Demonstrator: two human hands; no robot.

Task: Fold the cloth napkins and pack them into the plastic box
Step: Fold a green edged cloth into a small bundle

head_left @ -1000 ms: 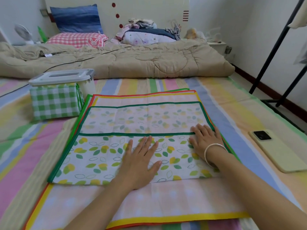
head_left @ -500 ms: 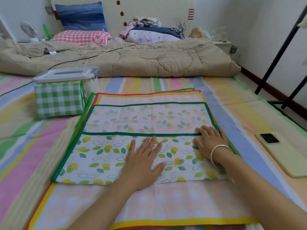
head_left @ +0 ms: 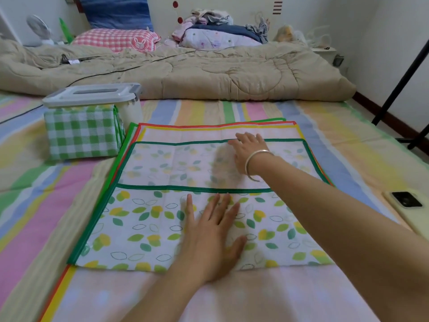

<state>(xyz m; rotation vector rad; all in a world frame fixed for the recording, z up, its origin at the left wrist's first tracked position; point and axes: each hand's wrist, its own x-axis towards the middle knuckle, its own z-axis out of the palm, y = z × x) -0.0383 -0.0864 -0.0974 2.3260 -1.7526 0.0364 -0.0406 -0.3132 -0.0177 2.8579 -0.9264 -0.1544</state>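
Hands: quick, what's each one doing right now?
Left hand: open, pressing flat on the leaf napkin.
Right hand: open, spread over the napkin's far edge, holding nothing.

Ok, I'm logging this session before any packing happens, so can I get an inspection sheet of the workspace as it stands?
Surface: striped sheet, soft, spread flat.
Job's things: leaf-print napkin folded partway, on a stack of bordered napkins; green checked cloth against the plastic box, lid on.
Clutter: phone at the right, camera side up.
Hands: left hand flat on the napkin's near fold; right hand open at its far green edge, blurred, contact unclear.
Cables: black cable across the beige quilt.
Surroundings: pink checked pillow, clothes pile, small fan, black rack legs at the right.
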